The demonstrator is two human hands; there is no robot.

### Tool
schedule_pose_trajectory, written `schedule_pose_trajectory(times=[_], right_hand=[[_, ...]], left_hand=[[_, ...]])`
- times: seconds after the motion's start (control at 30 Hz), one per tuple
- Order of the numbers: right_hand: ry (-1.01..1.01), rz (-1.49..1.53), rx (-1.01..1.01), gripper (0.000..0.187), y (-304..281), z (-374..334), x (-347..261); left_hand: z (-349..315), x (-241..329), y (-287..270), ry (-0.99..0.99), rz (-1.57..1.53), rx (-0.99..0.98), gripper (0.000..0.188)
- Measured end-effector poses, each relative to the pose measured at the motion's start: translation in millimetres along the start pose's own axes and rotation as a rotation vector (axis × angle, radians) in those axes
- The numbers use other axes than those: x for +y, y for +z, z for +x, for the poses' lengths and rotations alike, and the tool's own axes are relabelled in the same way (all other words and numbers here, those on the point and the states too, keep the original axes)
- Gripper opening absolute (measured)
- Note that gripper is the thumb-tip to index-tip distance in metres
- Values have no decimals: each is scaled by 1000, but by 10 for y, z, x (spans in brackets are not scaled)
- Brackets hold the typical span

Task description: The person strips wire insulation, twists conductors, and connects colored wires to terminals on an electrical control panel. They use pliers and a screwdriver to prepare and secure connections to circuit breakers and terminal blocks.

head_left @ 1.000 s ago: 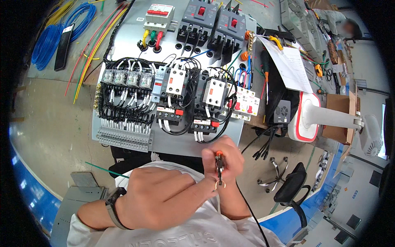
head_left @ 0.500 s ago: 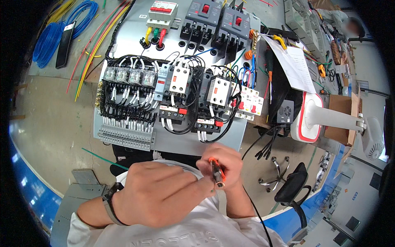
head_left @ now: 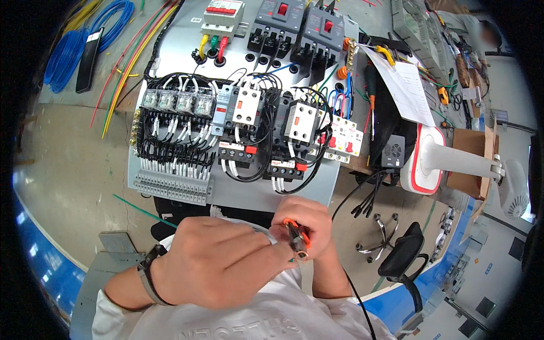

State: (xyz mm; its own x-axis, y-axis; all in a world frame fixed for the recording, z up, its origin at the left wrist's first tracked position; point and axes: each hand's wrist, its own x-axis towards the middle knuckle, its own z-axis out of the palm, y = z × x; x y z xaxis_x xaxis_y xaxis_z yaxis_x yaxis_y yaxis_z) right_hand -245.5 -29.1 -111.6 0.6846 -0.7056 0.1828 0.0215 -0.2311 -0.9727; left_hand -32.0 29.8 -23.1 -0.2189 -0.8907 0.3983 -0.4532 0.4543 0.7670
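Note:
My right hand (head_left: 309, 224) is closed round a pair of pliers with orange handles (head_left: 297, 241), its metal jaws pointing toward my body. At the jaw tips sits a small copper-coloured piece, too small to make out. Close against it, my left hand (head_left: 221, 263) has its fingers pinched on a green wire (head_left: 144, 209). The wire trails out to the left behind that hand, and a bit of green shows by its fingertips. Beyond both hands lies a grey mounting plate (head_left: 238, 197) with wired contactors (head_left: 247, 106), relays (head_left: 186, 103) and a terminal strip (head_left: 170, 187).
Large breakers (head_left: 277, 25) stand at the plate's far side. A blue wire coil (head_left: 65, 65) and loose coloured wires lie left. On the right are a screwdriver (head_left: 371, 93), a paper sheet (head_left: 405, 90), a white-and-red fixture (head_left: 428, 161) and a black chair (head_left: 405, 255). Another person is far right.
The pliers have tilted slightly in my right hand, showing more of the jaws. Both hands stay together in nearly the same place; the view has shifted a little.

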Motion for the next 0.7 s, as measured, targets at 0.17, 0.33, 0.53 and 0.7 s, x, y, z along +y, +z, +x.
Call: schedule_pose_trajectory(times=[0.17,0.33,0.53,0.7], right_hand=[[3,18,-56,14,-34,8,4],[-163,-358,264,14,60,2,47],[-143,-322,303,15,82,-57,94],[-37,-123,45,17,1,1,12]], left_hand=[[5,-14,-8,-2,7,-1,23],[-77,9,29,-81,3,-26,21],[-98,4,86,-65,0,-5,23],[-63,8,37,-71,-18,1,21]])
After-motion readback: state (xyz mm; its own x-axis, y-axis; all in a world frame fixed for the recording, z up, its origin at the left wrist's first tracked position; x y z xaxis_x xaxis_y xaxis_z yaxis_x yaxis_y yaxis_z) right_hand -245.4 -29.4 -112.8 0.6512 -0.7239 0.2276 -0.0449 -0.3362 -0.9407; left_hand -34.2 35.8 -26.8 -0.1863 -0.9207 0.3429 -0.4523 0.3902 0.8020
